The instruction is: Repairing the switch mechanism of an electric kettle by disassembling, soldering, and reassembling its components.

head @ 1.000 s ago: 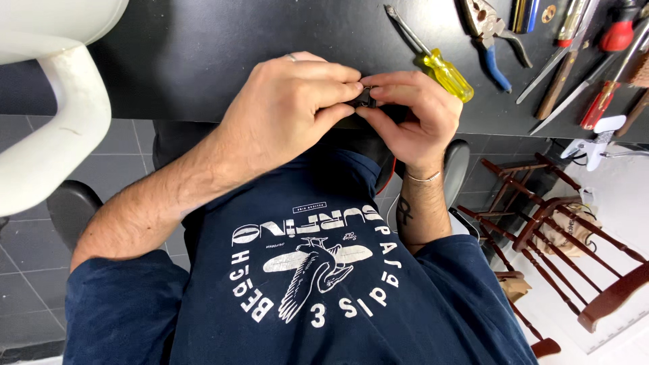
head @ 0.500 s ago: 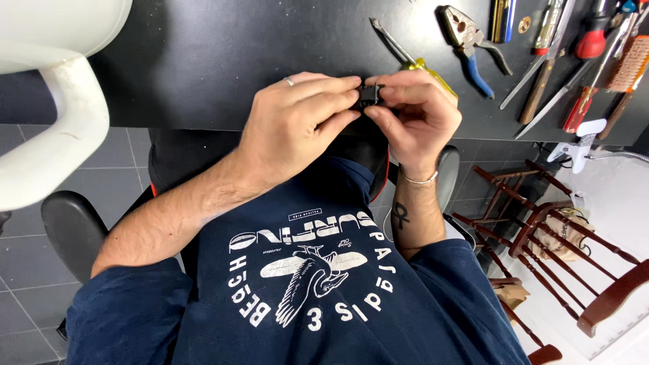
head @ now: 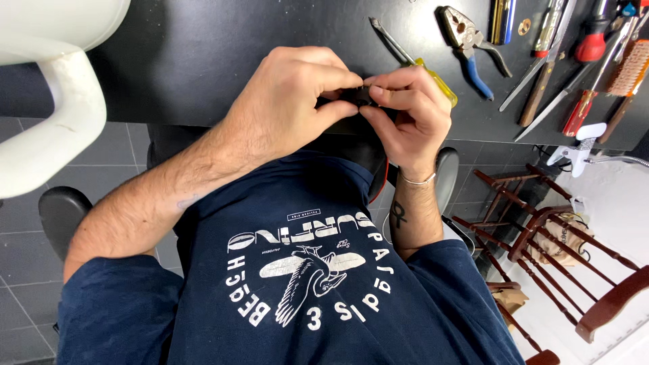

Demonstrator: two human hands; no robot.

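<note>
My left hand [head: 291, 101] and my right hand [head: 409, 108] meet at the near edge of a black table [head: 203, 61]. Both pinch a small dark part [head: 365, 98] between thumbs and fingertips. Most of that part is hidden by my fingers, so its shape cannot be told. A thin silver bracelet circles my right wrist. Just beyond my right hand lies a yellow-handled screwdriver [head: 436, 81] on the table.
Blue-handled pliers [head: 473, 51], red-handled and wooden-handled tools [head: 581, 74] and a brush [head: 629, 67] lie at the table's right. A white moulded object [head: 47, 101] stands at the left. Wooden chairs [head: 561, 250] sit on the floor at the right, below the table's edge.
The view has shifted slightly, so my hands now sit lower and further in frame. Both hands keep their pinch on the small dark part, with fingers slightly reworked.
</note>
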